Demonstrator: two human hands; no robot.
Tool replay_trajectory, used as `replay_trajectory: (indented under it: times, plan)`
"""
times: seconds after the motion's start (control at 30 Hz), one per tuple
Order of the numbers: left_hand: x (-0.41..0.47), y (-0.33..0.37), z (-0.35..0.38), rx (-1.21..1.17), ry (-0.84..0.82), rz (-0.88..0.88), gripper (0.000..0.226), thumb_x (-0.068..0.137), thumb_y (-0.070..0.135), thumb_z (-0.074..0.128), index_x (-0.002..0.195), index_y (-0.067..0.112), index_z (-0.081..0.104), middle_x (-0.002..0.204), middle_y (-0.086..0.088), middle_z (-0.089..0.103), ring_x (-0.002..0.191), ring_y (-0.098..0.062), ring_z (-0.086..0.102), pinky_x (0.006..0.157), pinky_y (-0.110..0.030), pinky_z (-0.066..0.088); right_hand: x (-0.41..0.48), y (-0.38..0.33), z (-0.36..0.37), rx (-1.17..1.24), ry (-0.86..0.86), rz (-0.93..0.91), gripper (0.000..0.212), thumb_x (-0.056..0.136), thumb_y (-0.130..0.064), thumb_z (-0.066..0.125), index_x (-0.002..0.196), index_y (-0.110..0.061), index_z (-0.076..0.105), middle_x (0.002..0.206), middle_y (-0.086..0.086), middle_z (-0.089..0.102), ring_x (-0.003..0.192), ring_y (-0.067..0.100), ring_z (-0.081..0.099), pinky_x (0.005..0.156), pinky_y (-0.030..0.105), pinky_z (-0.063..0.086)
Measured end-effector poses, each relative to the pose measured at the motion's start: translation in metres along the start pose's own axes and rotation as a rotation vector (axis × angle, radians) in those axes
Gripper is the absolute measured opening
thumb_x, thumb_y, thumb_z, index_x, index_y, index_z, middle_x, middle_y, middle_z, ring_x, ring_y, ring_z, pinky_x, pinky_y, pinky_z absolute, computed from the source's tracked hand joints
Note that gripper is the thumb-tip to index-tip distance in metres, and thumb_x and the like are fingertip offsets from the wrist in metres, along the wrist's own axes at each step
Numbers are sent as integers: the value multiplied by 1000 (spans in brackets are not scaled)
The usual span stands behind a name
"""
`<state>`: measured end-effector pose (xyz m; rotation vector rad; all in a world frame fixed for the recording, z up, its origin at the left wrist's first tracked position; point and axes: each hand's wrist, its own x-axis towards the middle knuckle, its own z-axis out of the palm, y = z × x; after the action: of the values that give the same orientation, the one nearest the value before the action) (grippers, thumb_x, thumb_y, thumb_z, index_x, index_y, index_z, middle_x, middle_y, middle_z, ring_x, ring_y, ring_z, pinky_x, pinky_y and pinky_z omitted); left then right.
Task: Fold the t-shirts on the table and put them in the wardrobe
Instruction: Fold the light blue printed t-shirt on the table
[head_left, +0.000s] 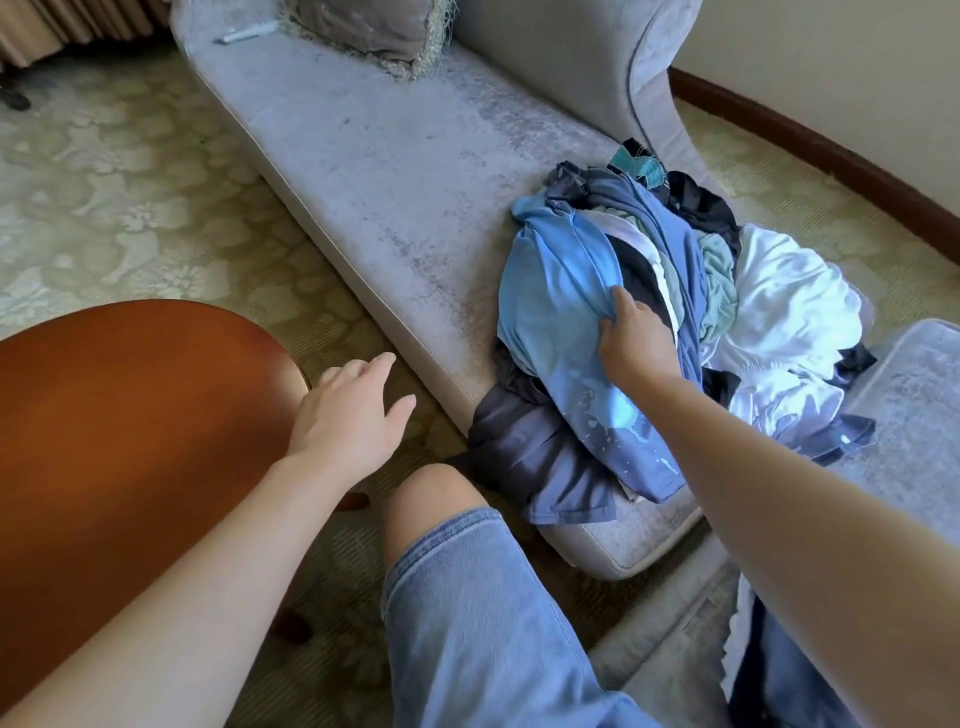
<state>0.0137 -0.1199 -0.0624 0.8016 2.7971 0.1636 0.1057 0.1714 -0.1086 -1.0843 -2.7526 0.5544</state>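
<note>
1. Shirts (675, 291) are heaped at the sofa's (389, 171) near end; none is seen on the table (130, 415).
2. The top blue shirt (550, 312) is gripped by the right hand (631, 338), fingers clamped on a fold, presumably to pull it free.
3. The left hand (353, 410) is held empty, fingers apart, beside the table edge, likely ready to assist.

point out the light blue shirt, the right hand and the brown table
light blue shirt (550, 312), head view, smooth front
right hand (636, 345), head view, its back
brown table (130, 415), head view, bare top

Left hand (349, 415) splayed, right hand (635, 340) curled.
</note>
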Motion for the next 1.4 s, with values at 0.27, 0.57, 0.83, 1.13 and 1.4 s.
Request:
replay_trajectory:
  times: [0.27,0.57,0.83,1.13,1.4]
  plan:
    - [-19,-31,-19,53,21,-81,55,98,47,43,147,23,34,140,-5,50,129,-28,43,101,-40,39,-37,-57,-13,92,135,-253,36,97,-7,42,130,-9,56,105,15,66,92,38,61,75,46,52]
    - [-71,-71,-69,49,145,-190,54,99,47,43,147,22,36,141,-4,50,130,-27,44,101,-41,41,-77,-166,-75,244,303,-415,36,101,-13,42,132,-15,59,111,12,69,97,32,63,67,32,39]
    - [-136,-125,-129,-45,329,-305,56,101,49,38,150,23,32,149,-3,43,137,-26,38,106,-41,37,-105,-310,-136,443,408,-534,33,96,-12,46,121,-16,68,113,11,71,107,34,61,84,35,43]
    - [-202,-168,-191,-542,778,-138,41,89,51,57,120,24,56,109,11,62,100,-12,56,77,-26,35,-197,-484,-196,726,414,-816,28,89,-16,46,99,-7,71,102,14,70,101,33,59,83,37,40]
    - [-218,-237,-187,-508,685,-433,42,96,32,56,59,14,46,56,1,45,63,-25,46,52,-33,28,-200,-492,-98,952,-279,-675,57,86,-5,57,142,1,45,129,5,55,102,8,59,91,23,47]
